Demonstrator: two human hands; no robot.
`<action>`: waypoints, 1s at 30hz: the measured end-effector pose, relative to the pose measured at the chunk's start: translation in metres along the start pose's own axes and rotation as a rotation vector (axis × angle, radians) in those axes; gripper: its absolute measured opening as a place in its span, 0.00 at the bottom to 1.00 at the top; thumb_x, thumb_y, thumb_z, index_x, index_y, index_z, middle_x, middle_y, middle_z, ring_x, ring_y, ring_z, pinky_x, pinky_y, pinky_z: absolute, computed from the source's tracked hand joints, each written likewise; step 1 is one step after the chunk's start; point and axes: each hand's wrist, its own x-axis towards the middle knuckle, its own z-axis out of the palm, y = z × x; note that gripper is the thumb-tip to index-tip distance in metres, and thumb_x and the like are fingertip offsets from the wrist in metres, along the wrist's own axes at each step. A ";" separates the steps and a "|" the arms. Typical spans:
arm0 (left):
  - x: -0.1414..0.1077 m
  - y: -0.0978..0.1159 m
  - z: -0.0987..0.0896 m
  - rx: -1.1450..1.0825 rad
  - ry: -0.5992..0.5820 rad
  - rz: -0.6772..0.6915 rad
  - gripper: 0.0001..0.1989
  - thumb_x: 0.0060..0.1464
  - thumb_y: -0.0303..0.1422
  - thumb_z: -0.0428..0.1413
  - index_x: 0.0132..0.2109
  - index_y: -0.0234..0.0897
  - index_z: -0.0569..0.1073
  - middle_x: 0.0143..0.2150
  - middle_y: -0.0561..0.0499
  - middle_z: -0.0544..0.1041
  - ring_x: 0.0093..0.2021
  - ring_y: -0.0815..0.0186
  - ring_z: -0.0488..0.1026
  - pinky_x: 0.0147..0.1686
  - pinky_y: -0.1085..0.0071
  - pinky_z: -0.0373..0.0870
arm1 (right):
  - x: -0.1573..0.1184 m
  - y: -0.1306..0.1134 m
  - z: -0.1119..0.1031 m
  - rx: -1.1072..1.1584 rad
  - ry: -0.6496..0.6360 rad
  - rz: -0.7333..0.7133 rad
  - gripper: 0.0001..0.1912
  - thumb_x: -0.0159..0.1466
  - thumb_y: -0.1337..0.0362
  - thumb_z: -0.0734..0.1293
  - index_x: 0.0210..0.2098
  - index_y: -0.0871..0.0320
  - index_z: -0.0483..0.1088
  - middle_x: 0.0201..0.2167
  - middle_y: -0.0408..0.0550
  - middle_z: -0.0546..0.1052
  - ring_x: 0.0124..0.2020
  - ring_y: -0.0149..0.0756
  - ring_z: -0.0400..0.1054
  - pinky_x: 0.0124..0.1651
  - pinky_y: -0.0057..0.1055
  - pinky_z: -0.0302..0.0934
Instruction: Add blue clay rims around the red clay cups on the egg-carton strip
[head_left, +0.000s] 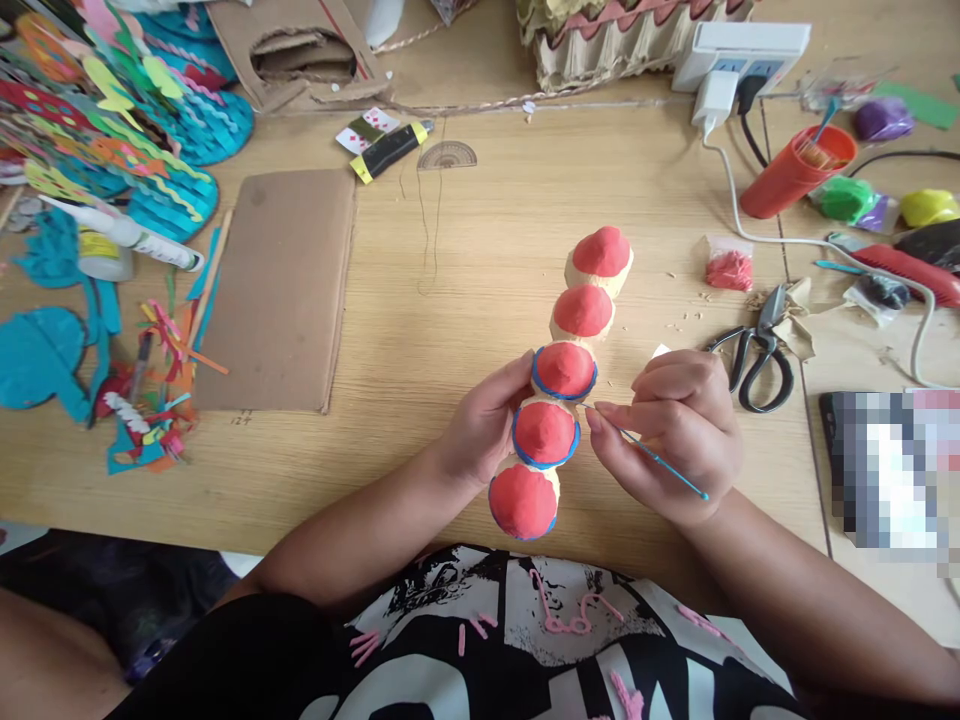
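My left hand (484, 425) is closed around the side of an egg-carton strip (546, 432) and holds it above the table. The strip is a row of cream cups topped with red clay-like domes. Blue edging runs around the two middle cups, and a bit of blue shows at the cup nearest me. Pinched in my right hand (667, 430) is a thin blue stick (664, 463). Its far tip reaches the strip's right side, between the two blue-edged cups; whether it touches is too small to tell.
Black-handled scissors (763, 350) and a bag of red clay (729, 268) lie to the right, near a red cup (799, 170) and a white cable (731, 190). Flat cardboard (274, 290) and paper scraps (161, 345) are left. Egg trays (622, 50) stand at the back.
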 end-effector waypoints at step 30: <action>0.000 0.002 0.001 -0.059 -0.019 -0.052 0.20 0.62 0.42 0.59 0.29 0.38 0.61 0.24 0.57 0.55 0.23 0.73 0.56 0.27 0.73 0.58 | 0.003 -0.002 0.001 0.077 -0.013 0.062 0.12 0.59 0.73 0.75 0.37 0.53 0.72 0.31 0.45 0.67 0.35 0.39 0.66 0.36 0.43 0.63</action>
